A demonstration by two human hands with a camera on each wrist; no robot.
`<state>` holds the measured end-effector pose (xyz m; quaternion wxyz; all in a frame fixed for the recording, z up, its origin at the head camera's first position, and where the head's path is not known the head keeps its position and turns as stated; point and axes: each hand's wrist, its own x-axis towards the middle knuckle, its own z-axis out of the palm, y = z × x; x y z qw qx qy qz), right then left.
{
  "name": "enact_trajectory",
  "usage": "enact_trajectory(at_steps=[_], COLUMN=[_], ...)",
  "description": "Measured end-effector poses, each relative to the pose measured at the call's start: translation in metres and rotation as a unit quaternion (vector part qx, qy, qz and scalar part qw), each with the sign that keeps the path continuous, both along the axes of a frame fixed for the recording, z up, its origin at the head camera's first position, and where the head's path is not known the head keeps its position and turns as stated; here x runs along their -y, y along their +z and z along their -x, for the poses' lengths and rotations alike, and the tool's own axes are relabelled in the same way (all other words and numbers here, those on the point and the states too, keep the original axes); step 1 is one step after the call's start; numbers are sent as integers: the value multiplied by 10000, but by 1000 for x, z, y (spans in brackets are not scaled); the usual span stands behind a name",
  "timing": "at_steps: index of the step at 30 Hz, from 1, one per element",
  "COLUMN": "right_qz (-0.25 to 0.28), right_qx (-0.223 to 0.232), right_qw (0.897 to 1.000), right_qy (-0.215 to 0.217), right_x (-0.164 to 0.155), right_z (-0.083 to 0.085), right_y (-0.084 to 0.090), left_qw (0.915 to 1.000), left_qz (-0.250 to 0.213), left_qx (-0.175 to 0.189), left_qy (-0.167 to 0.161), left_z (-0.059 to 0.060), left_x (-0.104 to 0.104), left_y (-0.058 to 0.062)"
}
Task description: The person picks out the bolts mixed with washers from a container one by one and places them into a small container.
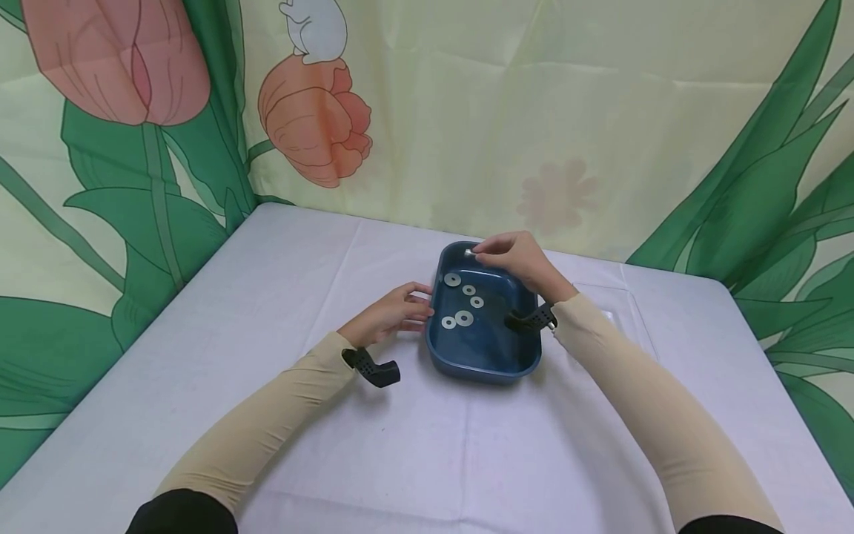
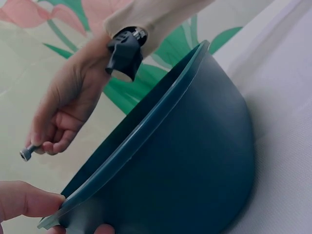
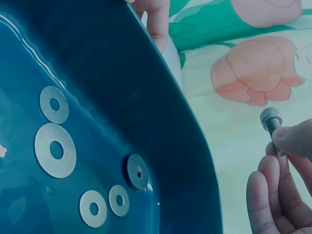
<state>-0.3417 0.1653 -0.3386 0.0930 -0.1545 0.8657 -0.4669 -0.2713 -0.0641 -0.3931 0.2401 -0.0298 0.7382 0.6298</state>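
Observation:
A deep blue rectangular tub [image 1: 490, 373] with rounded corners stands on the table. Several flat metal washers [image 1: 464, 318] of different sizes lie on its floor, and in the right wrist view one washer [image 3: 137, 172] leans at the foot of the wall. Over the tub's far end, my right hand [image 1: 517, 259] pinches a silver socket-head bolt [image 3: 272, 119] by its threaded shank between thumb and fingers, head outward. At the left side my left hand [image 1: 394, 315] touches the tub, with one fingertip on the rim and others against the outer wall [image 2: 185, 156].
A clear plastic tray [image 1: 617, 315] lies right of the tub, partly hidden behind the right forearm. White cloth [image 1: 360, 460] covers the table. Behind it hangs a curtain [image 1: 454, 133] printed with flowers. Each wrist wears a black camera mount [image 1: 373, 368].

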Motion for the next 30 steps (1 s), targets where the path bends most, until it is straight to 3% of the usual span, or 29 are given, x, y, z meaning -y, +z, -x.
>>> enact_trajectory(at_steps=[15, 30], right_qz=[-52, -182], right_qx=[89, -20], right_qw=[9997, 9997], right_qy=[-204, 135], right_x=[-3, -13], right_z=[-9, -20], right_y=[15, 19], left_qw=[10000, 10000], left_qz=[22, -50], left_qx=[3, -5], left_qy=[-13, -54], left_z=[-1, -1], left_x=[0, 1], left_y=[2, 1])
